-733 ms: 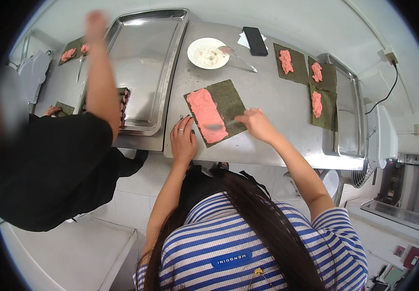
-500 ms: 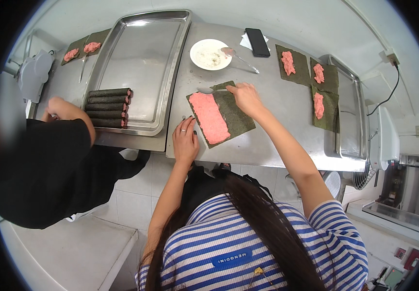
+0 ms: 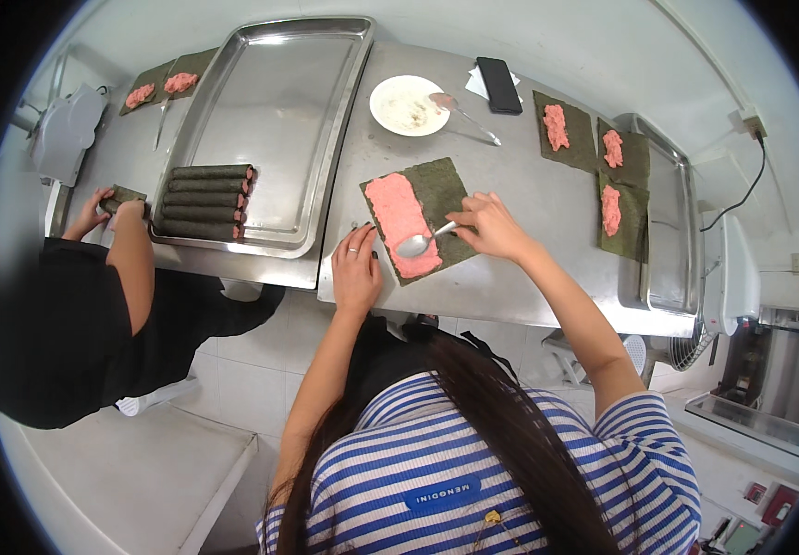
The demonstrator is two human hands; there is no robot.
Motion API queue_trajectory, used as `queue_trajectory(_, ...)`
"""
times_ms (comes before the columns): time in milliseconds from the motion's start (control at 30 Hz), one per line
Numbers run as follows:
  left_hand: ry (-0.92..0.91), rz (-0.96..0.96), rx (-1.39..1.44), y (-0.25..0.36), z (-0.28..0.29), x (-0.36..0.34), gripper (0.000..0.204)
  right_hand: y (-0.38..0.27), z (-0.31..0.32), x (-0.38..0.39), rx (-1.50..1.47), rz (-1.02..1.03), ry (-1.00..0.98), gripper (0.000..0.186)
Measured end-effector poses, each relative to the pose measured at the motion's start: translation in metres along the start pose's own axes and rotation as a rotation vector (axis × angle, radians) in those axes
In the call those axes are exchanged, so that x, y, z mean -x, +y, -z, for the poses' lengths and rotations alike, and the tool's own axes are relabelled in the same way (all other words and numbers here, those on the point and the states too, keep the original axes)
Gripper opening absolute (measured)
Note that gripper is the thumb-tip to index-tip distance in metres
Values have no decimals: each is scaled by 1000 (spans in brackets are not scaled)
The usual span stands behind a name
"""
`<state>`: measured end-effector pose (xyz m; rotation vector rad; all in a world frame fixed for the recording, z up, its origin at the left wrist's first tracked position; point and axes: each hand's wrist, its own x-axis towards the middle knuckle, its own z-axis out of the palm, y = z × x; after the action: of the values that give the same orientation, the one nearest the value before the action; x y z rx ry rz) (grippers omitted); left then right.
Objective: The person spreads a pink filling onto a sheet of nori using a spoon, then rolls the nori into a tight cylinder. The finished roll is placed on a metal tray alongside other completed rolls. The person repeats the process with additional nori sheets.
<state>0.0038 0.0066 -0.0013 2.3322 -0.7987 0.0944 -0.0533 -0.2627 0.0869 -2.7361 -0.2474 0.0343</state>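
A dark green seaweed sheet [image 3: 441, 190] lies on the steel table [image 3: 510, 277], its left half spread with pink paste [image 3: 401, 222]. My right hand [image 3: 490, 227] holds a metal spoon [image 3: 423, 242] whose bowl rests on the paste near the sheet's front edge. My left hand [image 3: 356, 268] lies flat on the table, fingers apart, touching the sheet's front left corner.
A large steel tray [image 3: 270, 111] holds several dark rolls [image 3: 203, 199]. A white plate [image 3: 409, 104] with a spoon, a black phone [image 3: 498, 85], and three seaweed sheets with pink dabs [image 3: 603, 166] lie behind. A person in black at left handles a roll [image 3: 122, 197].
My right hand came back from the sheet's far edge toward me and now holds the spoon on the paste. The person at left lowered an arm to the table edge.
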Motion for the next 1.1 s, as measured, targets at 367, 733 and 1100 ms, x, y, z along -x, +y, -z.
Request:
queue_trajectory(367, -18, 13, -8, 1, 1, 0, 50, 25, -19, -89, 111, 17, 213, 13)
queue_trajectory(733, -21, 18, 6, 2, 0, -1, 50, 34, -1, -43, 51, 16, 149, 13)
queue_trajectory(1100, -32, 9, -8, 2, 2, -1, 52, 57, -16, -84, 113, -45, 262, 13)
